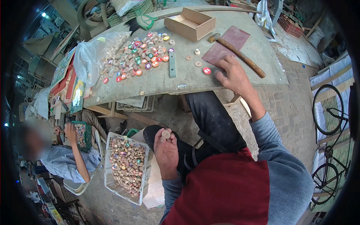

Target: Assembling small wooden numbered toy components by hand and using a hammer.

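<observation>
Down by my knee, my left hand [167,152] is turned palm up. Its fingers curl around a small round wooden piece [165,134]; whether a second piece lies under it is hard to make out. My right hand [233,75] is over the near part of the table, thumb and fingers apart, with nothing visible in it. It is beside a reddish-brown sheet of sandpaper [219,52]. A red numbered disc [206,70] lies just left of the thumb. Two plain wooden discs [198,64] and a small stacked pale piece [197,51] sit further left.
A hammer [243,56] lies across the sandpaper, behind an open wooden box [190,25]. Left of a green-grey bar [172,64] spreads a pile of numbered discs [144,56]. A white crate [108,165] of discs stands by my left leg; a co-worker [67,161] sits beyond.
</observation>
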A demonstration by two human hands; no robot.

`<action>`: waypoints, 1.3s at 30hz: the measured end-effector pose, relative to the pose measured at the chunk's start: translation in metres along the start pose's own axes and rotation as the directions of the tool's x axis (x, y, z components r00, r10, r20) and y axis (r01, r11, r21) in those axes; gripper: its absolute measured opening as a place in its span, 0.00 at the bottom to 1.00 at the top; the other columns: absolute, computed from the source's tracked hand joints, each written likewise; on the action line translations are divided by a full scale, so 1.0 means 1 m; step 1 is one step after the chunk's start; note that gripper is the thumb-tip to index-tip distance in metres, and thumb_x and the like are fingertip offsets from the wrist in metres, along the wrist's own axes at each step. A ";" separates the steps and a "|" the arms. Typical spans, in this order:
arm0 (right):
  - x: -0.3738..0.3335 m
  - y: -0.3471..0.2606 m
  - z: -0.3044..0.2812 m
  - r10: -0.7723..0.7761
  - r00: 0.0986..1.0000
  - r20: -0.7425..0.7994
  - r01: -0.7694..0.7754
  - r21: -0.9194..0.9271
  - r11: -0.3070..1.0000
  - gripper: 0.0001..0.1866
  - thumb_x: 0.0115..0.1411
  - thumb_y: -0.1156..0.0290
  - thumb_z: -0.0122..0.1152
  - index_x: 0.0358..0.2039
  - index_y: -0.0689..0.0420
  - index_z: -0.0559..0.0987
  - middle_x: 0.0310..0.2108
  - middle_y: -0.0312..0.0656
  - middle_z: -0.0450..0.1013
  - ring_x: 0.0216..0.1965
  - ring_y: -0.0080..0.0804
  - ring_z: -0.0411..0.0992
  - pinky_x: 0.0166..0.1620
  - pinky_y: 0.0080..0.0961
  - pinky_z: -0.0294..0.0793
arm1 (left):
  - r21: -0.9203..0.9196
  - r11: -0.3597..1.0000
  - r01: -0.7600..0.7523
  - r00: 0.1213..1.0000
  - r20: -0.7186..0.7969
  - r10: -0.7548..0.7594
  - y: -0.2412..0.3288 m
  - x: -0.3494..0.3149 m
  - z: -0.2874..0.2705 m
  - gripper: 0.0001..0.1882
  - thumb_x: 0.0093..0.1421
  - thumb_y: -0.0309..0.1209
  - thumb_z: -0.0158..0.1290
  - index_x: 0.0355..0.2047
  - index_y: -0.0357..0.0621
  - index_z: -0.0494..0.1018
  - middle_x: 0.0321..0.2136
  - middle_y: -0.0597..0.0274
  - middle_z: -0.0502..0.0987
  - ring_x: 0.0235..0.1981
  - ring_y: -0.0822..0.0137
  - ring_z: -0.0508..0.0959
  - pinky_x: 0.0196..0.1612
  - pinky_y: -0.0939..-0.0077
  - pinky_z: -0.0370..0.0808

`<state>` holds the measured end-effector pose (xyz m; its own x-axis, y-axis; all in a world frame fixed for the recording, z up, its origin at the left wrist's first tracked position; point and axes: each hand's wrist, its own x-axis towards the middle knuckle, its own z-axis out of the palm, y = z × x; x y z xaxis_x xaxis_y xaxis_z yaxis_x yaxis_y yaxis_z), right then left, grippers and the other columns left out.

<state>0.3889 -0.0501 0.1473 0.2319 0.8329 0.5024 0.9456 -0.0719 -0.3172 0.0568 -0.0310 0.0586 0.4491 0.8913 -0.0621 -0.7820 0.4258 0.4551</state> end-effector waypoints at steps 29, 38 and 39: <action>0.076 -0.025 0.082 -0.143 0.981 0.132 0.181 -0.345 0.921 0.15 0.51 0.73 0.56 0.39 0.51 0.83 0.41 0.41 0.76 0.47 0.43 0.71 0.49 0.40 0.69 | -0.067 0.995 -0.070 0.994 -0.088 0.064 0.021 -0.006 -0.034 0.19 0.63 0.23 0.50 0.54 0.34 0.67 0.48 0.47 0.72 0.43 0.61 0.73 0.48 0.72 0.73; 0.088 -0.039 0.066 -0.164 0.986 0.039 0.167 -0.101 0.981 0.14 0.60 0.69 0.57 0.45 0.57 0.80 0.35 0.45 0.77 0.41 0.41 0.73 0.46 0.35 0.71 | -0.207 0.970 -0.127 0.987 0.067 0.143 0.044 -0.001 -0.034 0.18 0.65 0.26 0.50 0.55 0.37 0.68 0.48 0.50 0.75 0.44 0.63 0.77 0.48 0.74 0.75; 0.085 -0.055 0.063 -0.010 0.999 0.053 -0.004 0.244 0.970 0.14 0.62 0.66 0.57 0.45 0.58 0.80 0.35 0.41 0.76 0.39 0.35 0.72 0.44 0.31 0.70 | -0.214 0.968 -0.131 0.987 0.059 0.147 0.048 0.000 -0.033 0.17 0.66 0.26 0.50 0.54 0.37 0.68 0.48 0.50 0.75 0.44 0.63 0.77 0.49 0.73 0.75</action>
<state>0.3422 0.0598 0.1566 0.2103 0.8615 0.4621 0.8605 0.0612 -0.5058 0.0053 -0.0061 0.0511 0.3541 0.9334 0.0574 -0.9084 0.3287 0.2586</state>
